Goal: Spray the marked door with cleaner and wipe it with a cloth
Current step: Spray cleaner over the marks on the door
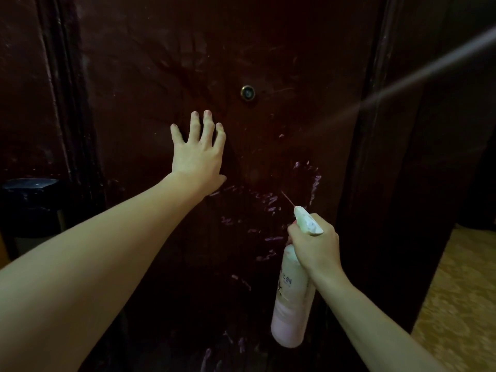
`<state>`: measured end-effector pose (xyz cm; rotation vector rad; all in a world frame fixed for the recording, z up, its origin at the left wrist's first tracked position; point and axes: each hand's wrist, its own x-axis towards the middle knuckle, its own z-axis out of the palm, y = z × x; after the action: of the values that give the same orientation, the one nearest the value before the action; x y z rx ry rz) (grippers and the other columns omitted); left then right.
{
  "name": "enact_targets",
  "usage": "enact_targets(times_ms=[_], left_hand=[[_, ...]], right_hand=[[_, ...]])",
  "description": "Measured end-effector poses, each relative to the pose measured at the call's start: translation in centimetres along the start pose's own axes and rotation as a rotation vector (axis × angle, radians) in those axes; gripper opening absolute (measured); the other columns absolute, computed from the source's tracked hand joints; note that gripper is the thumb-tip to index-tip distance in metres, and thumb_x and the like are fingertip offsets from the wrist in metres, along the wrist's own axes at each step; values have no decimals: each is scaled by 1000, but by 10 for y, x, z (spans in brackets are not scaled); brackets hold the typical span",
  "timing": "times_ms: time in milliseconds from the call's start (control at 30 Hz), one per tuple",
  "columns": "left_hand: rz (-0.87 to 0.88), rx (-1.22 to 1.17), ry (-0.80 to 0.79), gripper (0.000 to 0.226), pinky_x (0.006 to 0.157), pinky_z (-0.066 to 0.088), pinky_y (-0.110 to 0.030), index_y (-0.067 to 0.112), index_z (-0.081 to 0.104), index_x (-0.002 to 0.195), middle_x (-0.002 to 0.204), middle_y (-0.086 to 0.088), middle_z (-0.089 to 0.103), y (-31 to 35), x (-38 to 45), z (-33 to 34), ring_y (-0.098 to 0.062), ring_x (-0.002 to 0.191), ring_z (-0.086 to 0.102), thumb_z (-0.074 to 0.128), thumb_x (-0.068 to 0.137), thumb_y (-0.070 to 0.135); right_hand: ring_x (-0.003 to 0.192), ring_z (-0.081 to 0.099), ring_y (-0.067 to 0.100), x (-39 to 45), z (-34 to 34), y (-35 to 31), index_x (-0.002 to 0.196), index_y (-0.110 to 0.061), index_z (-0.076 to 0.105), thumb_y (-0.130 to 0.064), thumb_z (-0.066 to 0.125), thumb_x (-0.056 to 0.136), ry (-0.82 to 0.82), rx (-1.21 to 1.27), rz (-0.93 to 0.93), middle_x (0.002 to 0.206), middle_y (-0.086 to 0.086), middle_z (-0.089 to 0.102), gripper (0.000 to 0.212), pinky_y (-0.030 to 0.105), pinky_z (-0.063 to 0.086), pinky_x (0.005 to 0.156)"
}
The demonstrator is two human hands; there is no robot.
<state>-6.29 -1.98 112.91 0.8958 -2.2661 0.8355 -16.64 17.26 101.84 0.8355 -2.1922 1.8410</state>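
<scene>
My left hand (197,154) lies flat on the dark door (268,63) with fingers spread and straight, grasping nothing, just below and left of the peephole (247,93). My right hand (314,245) has its grip wrapped around the neck of the pink spray bottle (291,296), nozzle aimed at the door. Pale purple marks (268,202) streak the door between my hands and lower down.

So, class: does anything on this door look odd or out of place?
Yes. Pale purple marks smear the dark door below the peephole, near the spray bottle in the right hand. No cloth is visible.
</scene>
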Motion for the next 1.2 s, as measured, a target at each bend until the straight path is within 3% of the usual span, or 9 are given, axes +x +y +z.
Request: enact_targets(times_ms=[133, 267, 400, 500, 700, 933, 1067, 1200], left_hand=[[-40, -64, 22, 105, 112, 21, -62, 8, 9, 150, 158, -22, -2, 8, 3, -3, -42, 146, 1, 62, 79, 64], [-71, -78, 56, 102, 112, 21, -61, 7, 11, 150, 157, -22, -4, 14, 4, 0, -41, 146, 1, 63, 80, 61], [-60, -49, 76, 101, 111, 21, -62, 7, 11, 150, 156, -20, -5, 14, 3, 5, -41, 145, 1, 62, 81, 60], [-62, -49, 74, 101, 111, 21, -63, 6, 11, 150, 156, -21, -5, 15, 4, 5, -42, 145, 1, 62, 81, 60], [-71, -47, 60, 101, 111, 21, -63, 5, 7, 150, 157, -22, -5, 18, 4, 5, -43, 145, 1, 60, 83, 59], [-52, -78, 46, 102, 112, 20, -63, 8, 3, 150, 158, -22, -5, 17, 1, 3, -43, 146, 0, 62, 83, 56], [-39, -70, 36, 102, 111, 20, -63, 9, 1, 151, 158, -22, -6, 17, -2, 4, -44, 146, 0, 63, 83, 56], [-23, -77, 27, 102, 112, 21, -61, 11, 2, 151, 159, -20, -7, 14, -4, 3, -42, 146, 1, 64, 83, 53]], right_hand=[[55, 51, 11, 2, -7, 1, 65, -9, 55, -12, 64, 81, 4, -7, 4, 57, 0, 55, 18, 32, 46, 56], [52, 49, 1, 4, -16, 5, 74, -9, 59, -15, 67, 85, 25, 51, 15, 61, -3, 55, 14, 16, 43, 51], [62, 57, 11, 8, -24, 9, 75, -16, 59, -17, 64, 85, 74, 22, 44, 64, -5, 58, 12, 34, 51, 63], [60, 57, 14, 11, -28, 13, 67, -18, 55, -16, 64, 84, 99, -21, 46, 60, -3, 57, 19, 40, 52, 65], [72, 64, 17, 14, -32, 19, 78, -14, 62, -18, 65, 85, 128, 40, 129, 77, 4, 67, 8, 34, 52, 70], [61, 58, 16, 12, -30, 21, 70, -15, 57, -15, 63, 87, 118, -34, 70, 65, 2, 60, 18, 34, 52, 61], [66, 63, 21, 7, -28, 21, 74, -9, 62, -16, 64, 84, 35, -7, 76, 73, 11, 67, 13, 34, 52, 62], [61, 56, 11, -2, -20, 18, 78, -10, 62, -16, 66, 85, -48, -13, 34, 66, 4, 61, 9, 29, 48, 59]])
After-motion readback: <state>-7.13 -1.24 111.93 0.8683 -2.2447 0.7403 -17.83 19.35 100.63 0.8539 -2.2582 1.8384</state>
